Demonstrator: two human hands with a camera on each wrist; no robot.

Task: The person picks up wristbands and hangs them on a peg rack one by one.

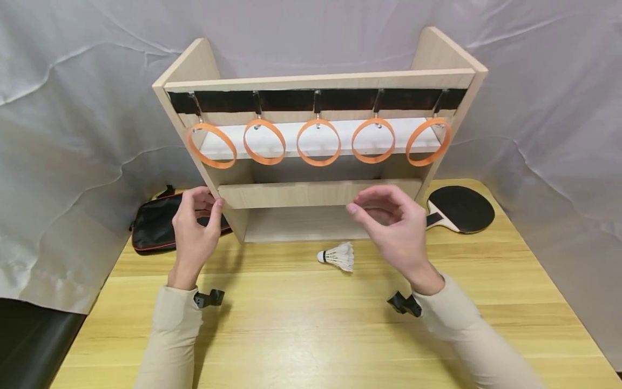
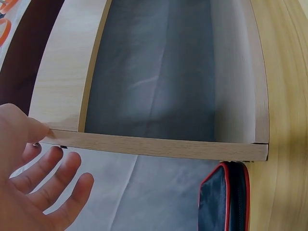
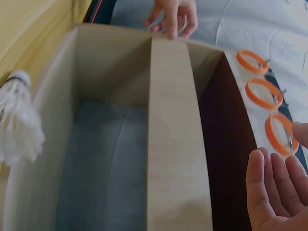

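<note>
A pale wooden shelf rack (image 1: pixel 320 194) stands on the table, with orange rings (image 1: pixel 318 162) hanging from hooks along its top front board. My left hand (image 1: pixel 196 224) is at the rack's left side; in the left wrist view its thumb touches the side panel's front edge (image 2: pixel 159 146) and the other fingers spread loosely outside the panel. In front of the rack's right half, my right hand (image 1: pixel 398 229) hovers with loosely curved fingers and holds nothing. A white feather shuttlecock (image 1: pixel 340 256) lies on its side on the table between the hands.
A black table tennis bat (image 1: pixel 461 209) lies to the right of the rack. Behind my left hand is a black zipped case (image 1: pixel 157 224) with red trim. Grey cloth (image 1: pixel 87 135) hangs around the wooden table (image 1: pixel 291 335).
</note>
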